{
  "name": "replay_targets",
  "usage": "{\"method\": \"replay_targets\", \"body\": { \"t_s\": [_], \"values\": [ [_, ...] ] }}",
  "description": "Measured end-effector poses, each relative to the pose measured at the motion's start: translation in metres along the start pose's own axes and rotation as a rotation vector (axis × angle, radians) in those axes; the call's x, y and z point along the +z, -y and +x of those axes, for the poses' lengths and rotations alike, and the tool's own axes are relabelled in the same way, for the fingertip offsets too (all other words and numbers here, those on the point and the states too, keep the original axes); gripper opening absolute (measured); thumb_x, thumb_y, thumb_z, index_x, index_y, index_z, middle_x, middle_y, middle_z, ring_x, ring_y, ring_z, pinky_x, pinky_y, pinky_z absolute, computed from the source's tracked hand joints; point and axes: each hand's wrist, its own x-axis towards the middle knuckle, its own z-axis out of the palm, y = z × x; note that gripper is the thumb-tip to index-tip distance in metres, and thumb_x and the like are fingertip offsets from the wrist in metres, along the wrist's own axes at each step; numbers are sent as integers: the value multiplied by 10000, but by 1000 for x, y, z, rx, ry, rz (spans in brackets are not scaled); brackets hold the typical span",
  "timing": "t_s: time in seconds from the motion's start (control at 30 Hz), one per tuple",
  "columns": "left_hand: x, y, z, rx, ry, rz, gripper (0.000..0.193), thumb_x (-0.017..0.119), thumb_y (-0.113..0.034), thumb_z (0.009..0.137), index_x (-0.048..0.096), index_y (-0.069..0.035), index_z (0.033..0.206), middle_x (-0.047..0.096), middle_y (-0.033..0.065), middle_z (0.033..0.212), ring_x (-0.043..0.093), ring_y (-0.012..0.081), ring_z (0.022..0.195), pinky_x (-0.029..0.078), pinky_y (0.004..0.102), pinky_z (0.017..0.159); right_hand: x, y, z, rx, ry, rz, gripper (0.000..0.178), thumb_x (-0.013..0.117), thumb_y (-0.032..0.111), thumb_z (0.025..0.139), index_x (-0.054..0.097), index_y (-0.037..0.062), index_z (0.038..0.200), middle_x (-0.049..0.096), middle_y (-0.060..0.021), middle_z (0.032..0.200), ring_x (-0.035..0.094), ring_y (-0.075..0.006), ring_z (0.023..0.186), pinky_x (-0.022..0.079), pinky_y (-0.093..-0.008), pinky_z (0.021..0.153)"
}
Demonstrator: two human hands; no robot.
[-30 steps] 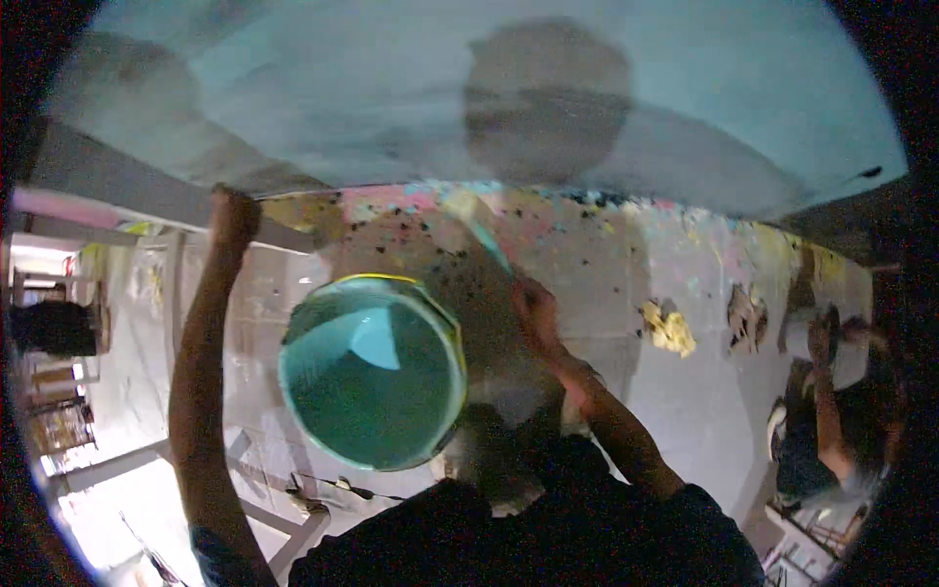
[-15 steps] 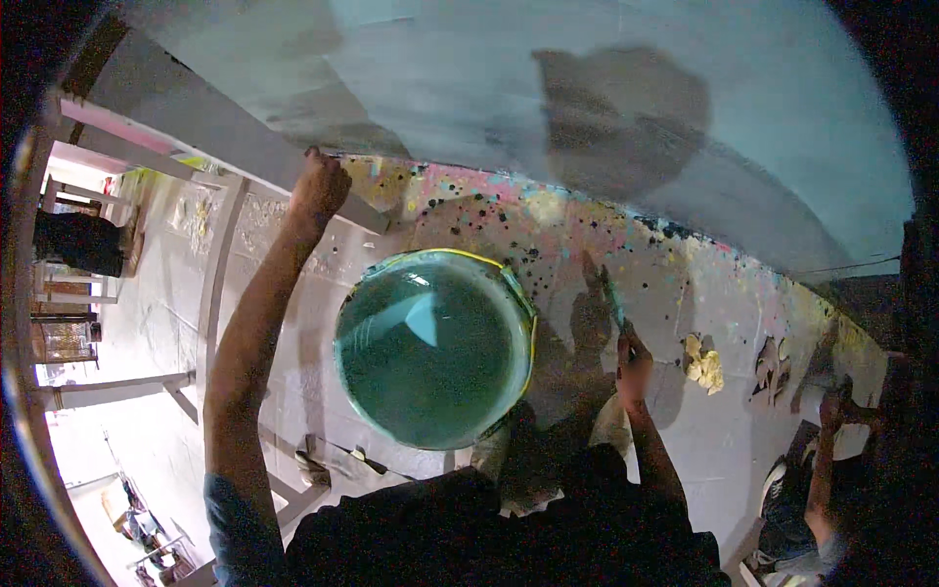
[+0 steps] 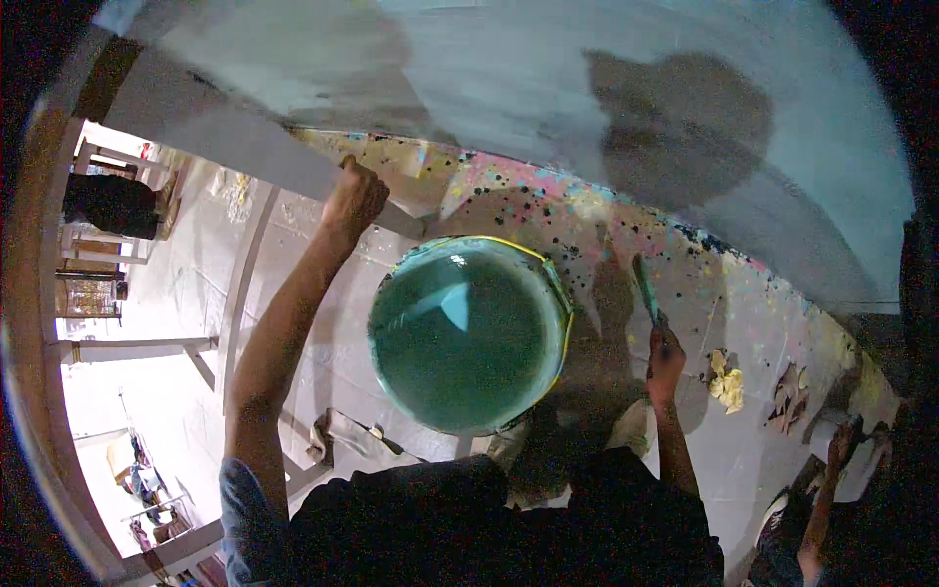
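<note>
Right of the bucket (image 3: pixel 551 342), right hand (image 3: pixel 665 364) grips the brush (image 3: pixel 646 291), pulled back from the wall (image 3: pixel 489 88) since a second ago. Left hand (image 3: pixel 355 201) sits at the grey board (image 3: pixel 279 161); can't tell if it's gripping.

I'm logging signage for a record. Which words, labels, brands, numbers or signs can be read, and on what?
None can be read.
I see no lettering on the bucket, the tool in the right hand or the blue wall.
The clutter at lower left is too small and blurred to tell.
</note>
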Motion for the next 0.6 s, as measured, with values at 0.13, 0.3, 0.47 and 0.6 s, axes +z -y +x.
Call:
{"method": "replay_targets", "body": {
  "t_s": [0.13, 0.3, 0.47, 0.6],
  "values": [
    [14, -6, -39, -26, -7, 94, 115, 533, -188, 707, 606, -158, 624, 584, 49, 626, 567, 226, 658, 381, 400, 692, -6, 17, -6, 63, 43, -17, 358, 498, 234, 856, 522, -40, 1085, 591, -140, 931, 534, -149, 827, 422, -290, 714],
    [30, -15, -91, -80, 62, 30, 161, 488, -188, 738, 622, -140, 662, 579, 53, 641, 542, 212, 686, 354, 362, 671, 8, -13, -13, 149, 106, -78, 349, 485, 226, 861, 519, -23, 1103, 577, -135, 965, 529, -149, 858, 426, -290, 733],
    [49, -25, -149, -91, -58, 56, 143, 494, -208, 701, 572, -122, 617, 536, 74, 656, 514, 235, 696, 358, 383, 664, 18, -17, -10, 2, 76, 125, 328, 494, 210, 860, 530, -8, 1102, 577, -124, 976, 532, -151, 851, 432, -296, 723],
    [67, -37, -197, -153, -119, 84, 134, 517, -208, 641, 505, -134, 530, 496, 59, 637, 487, 226, 672, 349, 371, 629, 21, -11, -3, -106, 82, -12, 327, 507, 183, 856, 519, -8, 1120, 580, -92, 954, 516, -114, 781, 426, -274, 656]
  ]
}}
